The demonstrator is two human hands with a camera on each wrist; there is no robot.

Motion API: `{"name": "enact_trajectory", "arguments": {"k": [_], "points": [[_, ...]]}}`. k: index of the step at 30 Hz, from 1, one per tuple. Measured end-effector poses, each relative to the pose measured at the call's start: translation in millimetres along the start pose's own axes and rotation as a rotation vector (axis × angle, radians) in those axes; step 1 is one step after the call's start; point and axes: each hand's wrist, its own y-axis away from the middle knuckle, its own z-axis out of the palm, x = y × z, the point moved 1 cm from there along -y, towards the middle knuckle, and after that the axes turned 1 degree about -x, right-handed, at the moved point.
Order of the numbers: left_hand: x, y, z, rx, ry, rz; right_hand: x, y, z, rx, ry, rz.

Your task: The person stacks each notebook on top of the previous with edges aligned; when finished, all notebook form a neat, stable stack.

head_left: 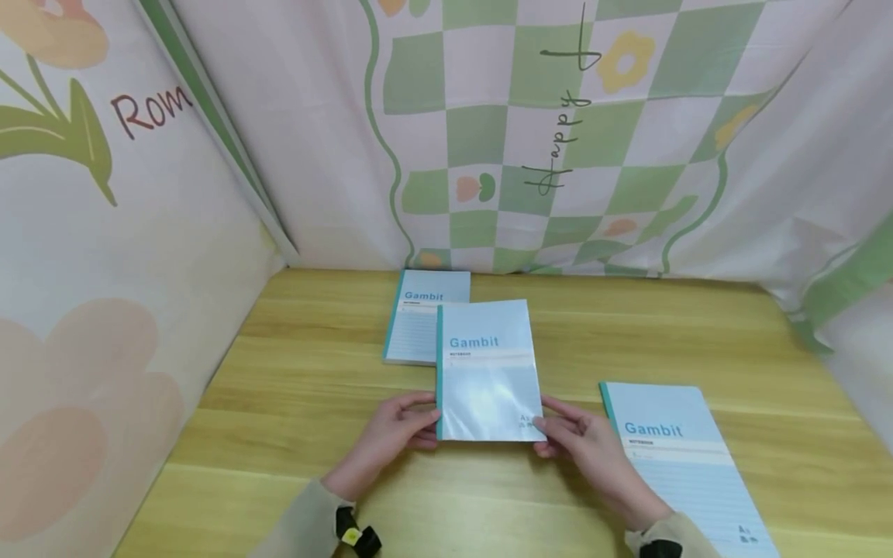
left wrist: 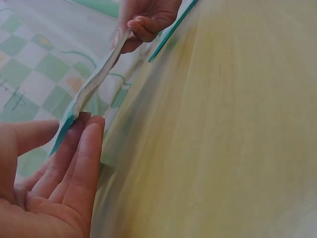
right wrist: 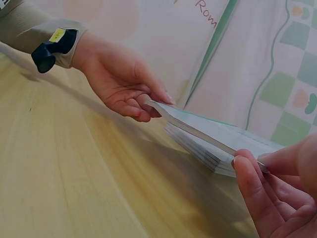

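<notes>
A light-blue Gambit notebook with a teal spine is held up above the wooden table, cover toward the head camera. My left hand holds its lower left corner at the spine, thumb in front and fingers behind. At the lower right corner, my right hand pinches it between thumb and fingers. The right wrist view shows the notebook's page edge stretched between both hands. Behind it, partly covered in the head view, lies a stack of similar notebooks.
Another Gambit notebook lies on the table at the right, partly behind my right forearm. A printed curtain hangs along the table's back edge, and another patterned cloth closes off the left side.
</notes>
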Motion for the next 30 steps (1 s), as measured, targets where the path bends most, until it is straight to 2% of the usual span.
{"name": "enact_trajectory", "arguments": {"k": [11, 22, 30], "points": [[13.1, -3.6, -10.7, 0.071, -0.109, 0.082, -4, -13, 13.6, 0.02, -0.018, 0.026], [15.1, -10.8, -27.1, 0.163, -0.203, 0.087, -5, -30, 29.1, -0.031, -0.058, 0.017], [21.1, -12.0, -34.6, 0.259, -0.217, 0.076, -9, -41, 37.6, -0.076, -0.072, 0.019]]}}
